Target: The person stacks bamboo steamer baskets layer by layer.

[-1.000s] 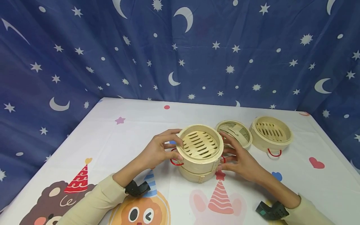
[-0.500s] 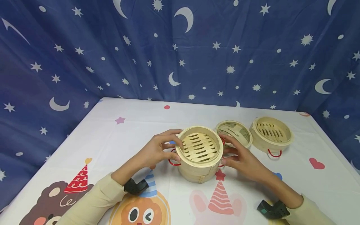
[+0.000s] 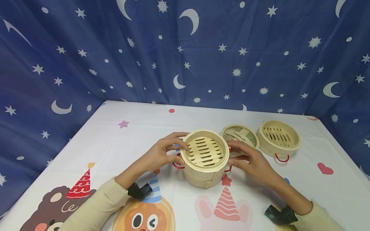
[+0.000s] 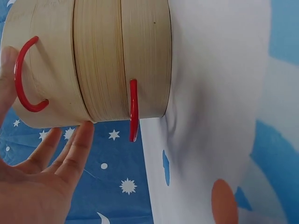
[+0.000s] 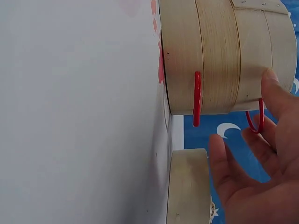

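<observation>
The left hand grips the upper basket, index finger hooked over its rim and thumb on its wall, with the lower basket directly beneath it, below the fingertips. Across from it, the right hand rests its thumb on the upper basket's wall, other fingers bent and spread near a red handle; whether they grip, I cannot tell. Just beyond those fingers lies a round lid, with another basket farther past them.

Upper basket: pale bamboo, upright, slatted floor showing, red loop handles. Stacked on matching lower basket, also red-handled, interior hidden, base on white cloth. Left hand grips upper rim; right hand holds opposite side, thumb on wall.
</observation>
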Action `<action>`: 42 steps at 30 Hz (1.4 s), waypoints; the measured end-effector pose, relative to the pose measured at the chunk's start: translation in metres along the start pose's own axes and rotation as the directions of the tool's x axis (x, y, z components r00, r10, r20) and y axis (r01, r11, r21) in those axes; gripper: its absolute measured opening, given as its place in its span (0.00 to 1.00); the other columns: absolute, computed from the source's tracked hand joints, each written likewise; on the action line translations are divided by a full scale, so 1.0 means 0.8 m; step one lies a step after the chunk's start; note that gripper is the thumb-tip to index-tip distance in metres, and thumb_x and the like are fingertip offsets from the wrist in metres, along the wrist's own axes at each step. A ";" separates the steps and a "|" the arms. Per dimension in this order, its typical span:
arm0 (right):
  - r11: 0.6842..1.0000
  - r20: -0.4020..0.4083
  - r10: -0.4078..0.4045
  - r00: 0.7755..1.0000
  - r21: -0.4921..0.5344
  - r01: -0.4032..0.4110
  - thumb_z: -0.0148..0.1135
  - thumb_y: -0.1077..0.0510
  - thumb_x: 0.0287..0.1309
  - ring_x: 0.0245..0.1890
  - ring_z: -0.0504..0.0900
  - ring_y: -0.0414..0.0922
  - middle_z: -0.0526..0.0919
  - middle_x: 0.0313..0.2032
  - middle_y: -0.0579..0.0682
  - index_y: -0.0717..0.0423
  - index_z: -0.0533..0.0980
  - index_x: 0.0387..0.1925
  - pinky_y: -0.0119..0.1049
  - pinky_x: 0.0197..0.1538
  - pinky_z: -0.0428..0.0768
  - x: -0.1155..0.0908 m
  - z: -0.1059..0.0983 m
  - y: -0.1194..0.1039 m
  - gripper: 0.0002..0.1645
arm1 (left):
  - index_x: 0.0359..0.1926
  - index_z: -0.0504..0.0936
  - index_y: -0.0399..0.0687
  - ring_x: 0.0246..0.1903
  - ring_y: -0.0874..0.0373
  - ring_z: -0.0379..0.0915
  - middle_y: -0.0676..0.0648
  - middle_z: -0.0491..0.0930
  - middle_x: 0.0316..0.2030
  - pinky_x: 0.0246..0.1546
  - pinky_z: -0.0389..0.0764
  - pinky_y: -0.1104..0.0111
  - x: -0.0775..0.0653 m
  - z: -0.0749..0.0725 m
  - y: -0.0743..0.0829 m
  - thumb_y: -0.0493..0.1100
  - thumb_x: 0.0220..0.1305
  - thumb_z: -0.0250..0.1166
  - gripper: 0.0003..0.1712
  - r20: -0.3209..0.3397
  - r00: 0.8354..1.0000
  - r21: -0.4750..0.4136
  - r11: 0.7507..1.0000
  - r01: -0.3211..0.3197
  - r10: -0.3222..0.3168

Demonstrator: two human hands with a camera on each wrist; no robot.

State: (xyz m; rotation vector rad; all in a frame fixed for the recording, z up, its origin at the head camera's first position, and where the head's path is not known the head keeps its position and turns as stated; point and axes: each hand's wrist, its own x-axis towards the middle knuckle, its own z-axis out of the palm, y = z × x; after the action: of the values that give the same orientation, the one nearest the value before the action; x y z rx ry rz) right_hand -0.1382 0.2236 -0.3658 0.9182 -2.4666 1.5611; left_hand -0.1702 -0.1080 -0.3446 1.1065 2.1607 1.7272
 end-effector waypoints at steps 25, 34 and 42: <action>0.999 -0.050 -0.023 0.998 -0.046 0.020 0.75 0.68 0.42 0.56 0.73 0.41 0.75 0.56 0.52 0.48 0.76 0.31 0.31 0.46 0.80 -0.001 -0.003 -0.008 0.18 | 0.51 0.77 0.48 0.66 0.54 0.56 0.47 0.66 0.63 0.62 0.67 0.53 -0.008 0.013 -0.004 0.32 0.44 0.77 0.31 -0.043 0.997 0.040 0.997 -0.059 0.060; 0.998 -0.025 -0.056 0.998 -0.039 0.055 0.74 0.68 0.43 0.55 0.75 0.40 0.77 0.54 0.51 0.51 0.76 0.31 0.34 0.46 0.81 0.001 -0.005 -0.004 0.16 | 0.48 0.76 0.45 0.62 0.49 0.63 0.42 0.68 0.61 0.58 0.71 0.61 -0.006 0.021 -0.007 0.30 0.41 0.77 0.31 -0.081 0.984 0.068 0.986 -0.150 0.156; 0.998 -0.038 -0.057 0.998 -0.041 0.056 0.73 0.70 0.44 0.55 0.75 0.41 0.77 0.53 0.54 0.53 0.77 0.36 0.37 0.44 0.82 0.001 -0.007 -0.008 0.18 | 0.46 0.75 0.40 0.61 0.44 0.64 0.35 0.69 0.59 0.52 0.77 0.58 -0.008 0.026 0.013 0.26 0.39 0.77 0.30 -0.096 0.983 0.111 0.983 -0.146 0.156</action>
State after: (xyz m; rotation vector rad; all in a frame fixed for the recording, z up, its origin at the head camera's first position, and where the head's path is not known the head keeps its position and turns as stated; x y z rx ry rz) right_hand -0.1367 0.2260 -0.3575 0.9337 -2.4147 1.4920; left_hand -0.1500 -0.0955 -0.3440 1.2639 2.3066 1.7903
